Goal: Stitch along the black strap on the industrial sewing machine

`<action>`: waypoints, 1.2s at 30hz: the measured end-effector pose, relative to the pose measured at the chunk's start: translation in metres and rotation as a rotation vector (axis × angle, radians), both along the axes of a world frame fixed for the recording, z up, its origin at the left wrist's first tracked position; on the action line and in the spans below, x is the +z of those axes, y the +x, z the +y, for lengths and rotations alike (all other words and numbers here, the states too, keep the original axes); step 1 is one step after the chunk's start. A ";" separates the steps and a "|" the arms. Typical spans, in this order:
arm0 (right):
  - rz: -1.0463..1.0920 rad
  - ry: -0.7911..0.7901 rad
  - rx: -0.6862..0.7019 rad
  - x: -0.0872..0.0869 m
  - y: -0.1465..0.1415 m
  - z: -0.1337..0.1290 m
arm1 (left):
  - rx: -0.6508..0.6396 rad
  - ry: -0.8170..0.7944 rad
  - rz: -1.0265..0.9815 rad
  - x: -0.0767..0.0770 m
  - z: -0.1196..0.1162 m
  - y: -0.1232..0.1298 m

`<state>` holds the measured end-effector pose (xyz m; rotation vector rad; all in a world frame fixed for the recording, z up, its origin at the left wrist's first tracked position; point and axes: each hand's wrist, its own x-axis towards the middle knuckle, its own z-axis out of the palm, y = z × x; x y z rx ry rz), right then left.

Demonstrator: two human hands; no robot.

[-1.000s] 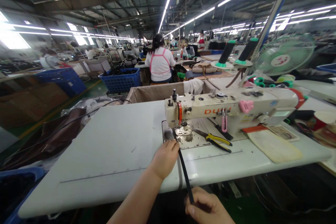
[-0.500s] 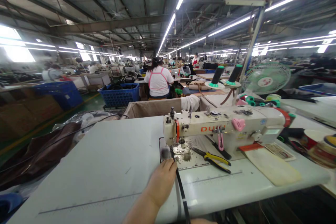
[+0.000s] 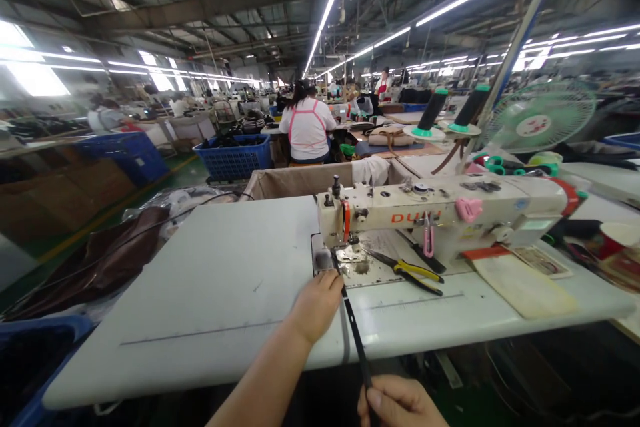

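Observation:
A narrow black strap [image 3: 356, 332] runs from beneath the needle area of the sewing machine [image 3: 400, 210] toward me and over the table's front edge. My left hand [image 3: 320, 303] lies by the needle plate, its fingers closed on the strap's far part. Below the table edge, my right hand [image 3: 397, 402] pinches the strap between thumb and fingers. Yellow-and-black pliers [image 3: 413, 273] rest on the machine bed to the right of the needle. Pink-handled thread snips [image 3: 429, 240] hang on the machine's front.
Behind the machine stand two dark thread cones [image 3: 433, 110] and a green fan [image 3: 543, 121]. A pale cloth-lined bin [image 3: 300, 181] adjoins the white table [image 3: 220, 267]. A blue basket [image 3: 235, 157] and a seated person [image 3: 307, 127] are farther off. Brown material [image 3: 110, 257] lies at left.
The view has tilted down and shifted, so the table appears higher. My right hand, barely visible at the bottom before, now shows holding the strap. My left hand stays near the needle plate.

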<state>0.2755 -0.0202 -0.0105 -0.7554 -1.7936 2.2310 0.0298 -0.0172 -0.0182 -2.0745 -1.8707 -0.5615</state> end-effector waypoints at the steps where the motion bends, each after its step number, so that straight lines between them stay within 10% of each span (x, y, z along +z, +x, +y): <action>1: 0.003 -0.010 -0.019 0.003 0.000 -0.001 | -0.001 -0.006 -0.003 0.001 0.000 0.000; 36: 0.013 -0.058 -0.077 0.020 -0.001 -0.008 | 0.029 -0.066 -0.104 -0.007 0.010 -0.006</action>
